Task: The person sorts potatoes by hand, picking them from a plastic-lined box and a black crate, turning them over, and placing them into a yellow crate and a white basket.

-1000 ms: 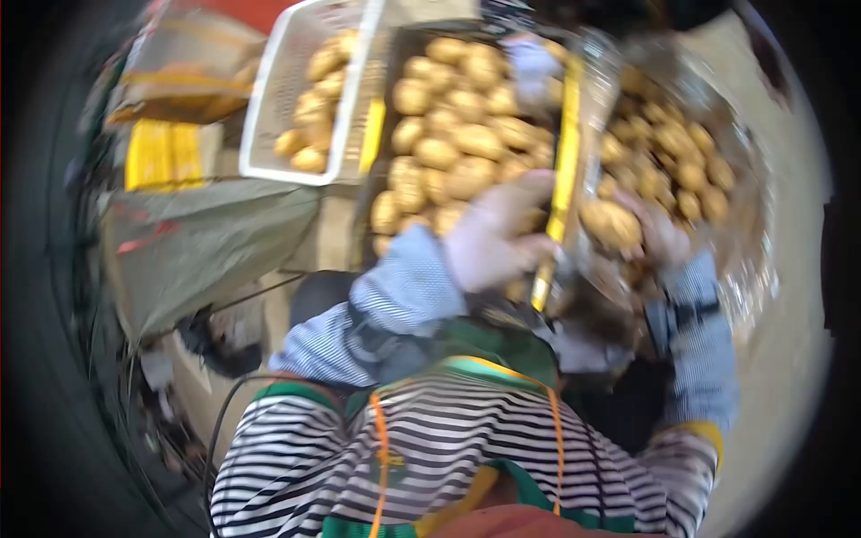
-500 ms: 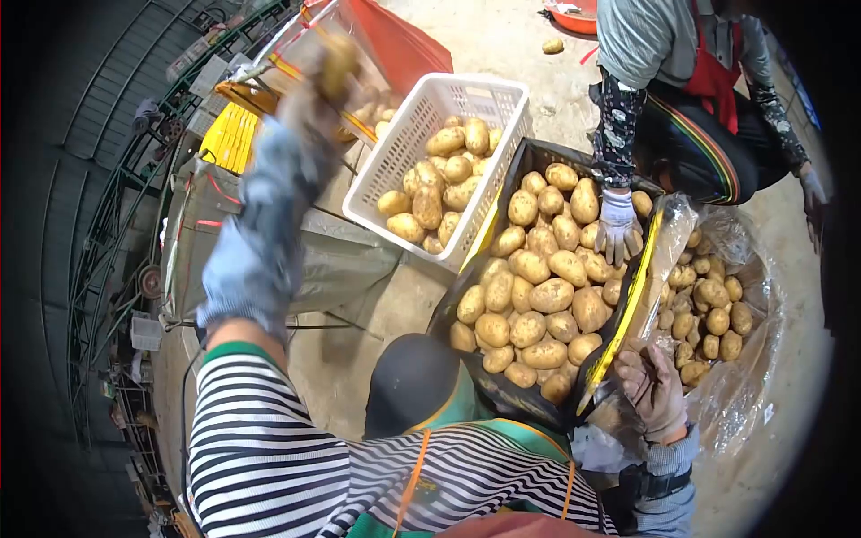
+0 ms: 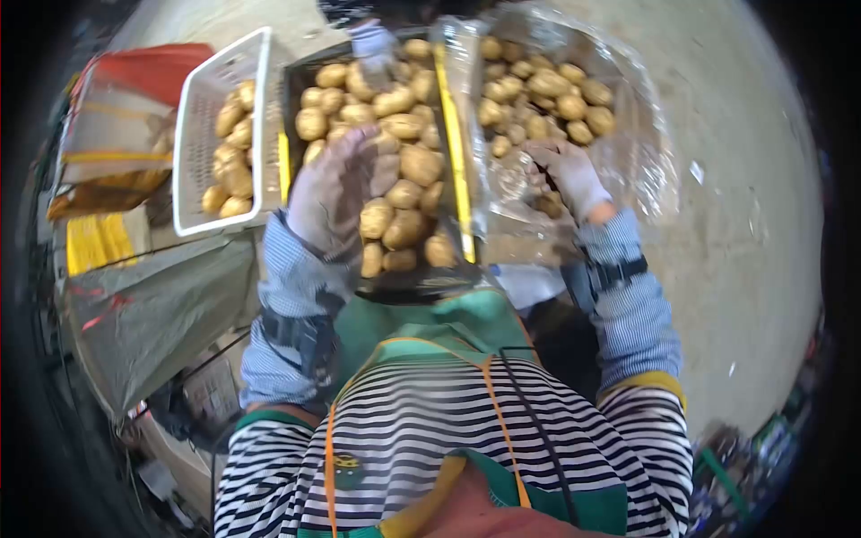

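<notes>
Our gloved left hand [image 3: 336, 188] hangs over the near left part of the black rectangular crate [image 3: 377, 285] heaped with yellow-brown potatoes [image 3: 402, 193]. Its fingers are loosely spread and slightly curled; whether they touch the potatoes beneath, we cannot tell. Our gloved right hand [image 3: 567, 177] is at the near edge of the clear plastic bag [image 3: 639, 161] of smaller potatoes [image 3: 538, 85], just right of the crate; fingers curled inward, and we cannot tell whether they pinch plastic or a potato. A yellow strip [image 3: 453, 143] runs along the crate's right edge, between crate and bag. Left of the crate stands a white slotted plastic basket [image 3: 193, 143], partly filled with potatoes. At the crate's far end, another person's gloved hand [image 3: 372, 43] rests on the heap. The bag lies on the pale concrete floor [image 3: 744, 224].
</notes>
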A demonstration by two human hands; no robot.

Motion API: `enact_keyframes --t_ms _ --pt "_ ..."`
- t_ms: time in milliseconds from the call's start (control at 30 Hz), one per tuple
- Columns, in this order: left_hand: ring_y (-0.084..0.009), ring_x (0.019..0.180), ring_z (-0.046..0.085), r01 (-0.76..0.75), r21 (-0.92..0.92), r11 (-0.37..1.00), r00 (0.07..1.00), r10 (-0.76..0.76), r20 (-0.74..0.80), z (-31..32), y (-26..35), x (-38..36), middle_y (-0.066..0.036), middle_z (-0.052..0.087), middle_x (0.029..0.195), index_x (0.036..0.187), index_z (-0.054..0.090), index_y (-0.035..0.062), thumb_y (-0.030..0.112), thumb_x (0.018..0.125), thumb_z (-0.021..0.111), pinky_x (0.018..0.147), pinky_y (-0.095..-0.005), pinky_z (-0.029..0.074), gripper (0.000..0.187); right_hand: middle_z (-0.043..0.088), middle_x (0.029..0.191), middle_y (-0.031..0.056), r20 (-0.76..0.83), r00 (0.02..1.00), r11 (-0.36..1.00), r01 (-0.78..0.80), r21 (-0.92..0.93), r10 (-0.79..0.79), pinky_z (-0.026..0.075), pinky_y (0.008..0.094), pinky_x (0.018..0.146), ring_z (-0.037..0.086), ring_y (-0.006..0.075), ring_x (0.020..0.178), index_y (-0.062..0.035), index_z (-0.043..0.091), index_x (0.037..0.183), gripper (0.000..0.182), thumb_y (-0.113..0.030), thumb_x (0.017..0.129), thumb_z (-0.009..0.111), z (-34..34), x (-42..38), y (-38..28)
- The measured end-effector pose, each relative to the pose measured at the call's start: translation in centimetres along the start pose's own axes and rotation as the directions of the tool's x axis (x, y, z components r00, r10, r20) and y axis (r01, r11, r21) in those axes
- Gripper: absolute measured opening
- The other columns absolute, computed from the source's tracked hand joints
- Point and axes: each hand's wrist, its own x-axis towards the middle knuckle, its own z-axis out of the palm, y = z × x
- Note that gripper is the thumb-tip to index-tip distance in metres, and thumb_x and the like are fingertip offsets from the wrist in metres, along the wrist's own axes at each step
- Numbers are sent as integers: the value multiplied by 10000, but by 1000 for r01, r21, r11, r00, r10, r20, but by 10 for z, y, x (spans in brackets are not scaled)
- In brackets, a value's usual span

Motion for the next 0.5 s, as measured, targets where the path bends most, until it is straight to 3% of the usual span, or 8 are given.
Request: enact_keyframes --t_ms 33,100,133,167,333,367,400,500 --pt "-225 1056 589 72 -13 997 996 -73 -49 20 -17 -4 -121 608 1179 1324 497 33 353 966 558 891 -358 472 484 650 876 45 -35 999 1000 -14 6 14 490 241 706 615 134 790 -9 613 1179 348 -217 903 647 -18 16 17" --pt "-229 1046 593 -162 456 875 982 100 158 14 -42 -8 -123 609 1178 1320 500 29 345 967 555 902 -370 477 477 677 945 73 0 945 839 292 -460 -328 498 250 749 631 143 830 18 602 1201 416 -209 859 672 -43 47 48" --pt "-239 1035 596 -253 443 860 961 170 218 32 -32 -20 -129 612 1168 1324 492 26 347 969 550 919 -382 476 482 677 945 73 -24 947 850 276 -450 -320 498 250 749 631 143 830 18 602 1201 416 -209 859 672 -47 48 45" --pt "-245 1037 592 91 168 982 994 -80 -69 38 -26 -9 -131 607 1162 1326 480 22 351 971 545 932 -390 473 488 686 964 81 58 959 786 260 -561 -276 499 260 773 633 147 852 11 617 1190 416 -202 838 679 -49 52 41" --pt "-245 1049 578 72 123 990 993 -59 -106 23 -25 15 -128 594 1163 1308 501 27 371 968 546 933 -378 462 486 700 989 155 320 934 617 346 -707 -157 501 321 840 655 231 939 -33 679 1129 383 -208 789 696 -31 131 48" --pt "-244 1050 577 71 107 992 992 -59 -109 21 -26 17 -129 593 1167 1305 507 33 380 966 550 933 -373 459 487 694 990 179 330 941 365 334 -869 -76 501 340 849 656 274 949 -45 697 1088 341 -217 794 689 -19 152 49" --pt "-233 1045 578 91 139 986 989 -73 -132 27 -26 18 -126 593 1173 1313 509 41 409 967 540 917 -355 460 506 688 992 203 317 948 73 316 -946 1 500 360 859 656 317 960 -57 716 1047 302 -226 800 682 -8 172 52" --pt "-216 1037 579 25 521 853 995 29 -96 39 -19 19 -120 594 1172 1320 507 43 435 969 525 902 -339 460 527 654 1042 262 268 963 200 257 -946 29 498 382 869 634 394 995 -60 651 1184 446 -313 817 647 18 223 68"
